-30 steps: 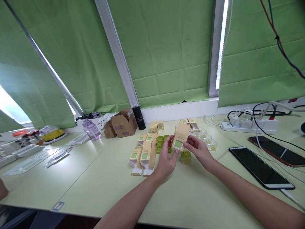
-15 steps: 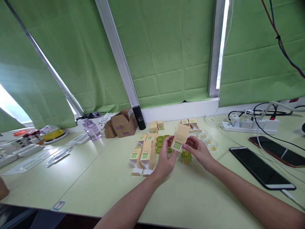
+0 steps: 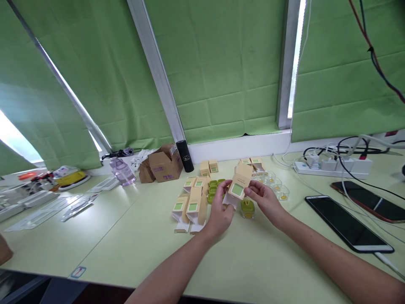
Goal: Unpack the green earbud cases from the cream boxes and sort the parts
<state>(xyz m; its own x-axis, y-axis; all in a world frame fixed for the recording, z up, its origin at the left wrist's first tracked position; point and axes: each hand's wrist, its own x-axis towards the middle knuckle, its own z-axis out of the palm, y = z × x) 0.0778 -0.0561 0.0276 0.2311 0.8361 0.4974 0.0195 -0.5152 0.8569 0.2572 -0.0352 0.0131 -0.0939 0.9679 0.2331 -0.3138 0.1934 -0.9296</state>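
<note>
Between my two hands, above the table, is a small tan carton (image 3: 241, 180) with a green window and a white flap hanging from its lower end. My left hand (image 3: 220, 211) grips its left side, and my right hand (image 3: 262, 196) pinches the right edge. Just below stands a small clear jar with a green lid (image 3: 247, 208). Left of my hands, several open cartons (image 3: 193, 202) lie with their white flaps toward me. Green lids (image 3: 212, 188) sit in rows beside them, partly hidden by my left hand. Clear jars (image 3: 275, 184) stand behind my right hand.
Further back are more cartons (image 3: 209, 167), a cardboard box (image 3: 165, 164), a black cylinder (image 3: 184, 156) and a bottle of purple liquid (image 3: 122, 172). On the right lie a phone (image 3: 348, 221), a darker phone (image 3: 370, 200) and a power strip (image 3: 332, 168) with trailing cables.
The carton in my hands has tilted and squared out, and its white flap now shows below. Both hands stay in nearly the same place.
</note>
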